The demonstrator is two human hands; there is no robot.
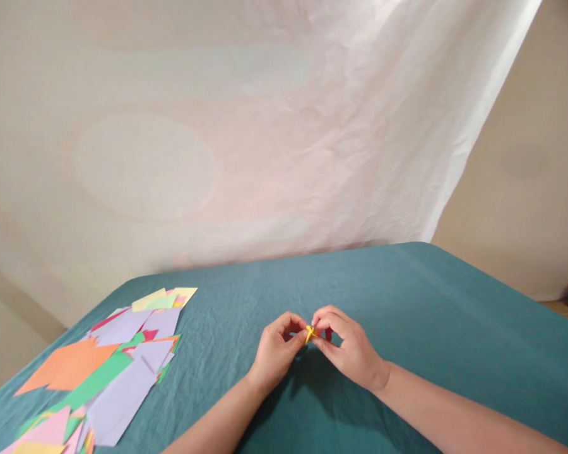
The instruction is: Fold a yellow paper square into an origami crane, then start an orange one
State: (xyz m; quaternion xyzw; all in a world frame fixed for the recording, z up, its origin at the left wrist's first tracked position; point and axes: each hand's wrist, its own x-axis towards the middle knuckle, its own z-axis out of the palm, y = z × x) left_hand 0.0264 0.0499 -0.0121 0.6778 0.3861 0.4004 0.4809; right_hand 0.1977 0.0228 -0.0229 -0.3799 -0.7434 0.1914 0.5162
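Note:
A small yellow folded paper piece is held just above the table, between the fingertips of both hands. My left hand pinches it from the left with thumb and forefinger. From the right, my right hand grips it the same way, its other fingers curled. The piece looks narrow and crossed, with several pointed ends; its exact folds are too small to make out. Fingers cover part of it.
Loose sheets and scraps of coloured paper lie heaped on the left of the table, in lilac, orange, green, pink and yellow. A wrinkled teal cloth covers the table. Behind its far edge hangs a white sheet.

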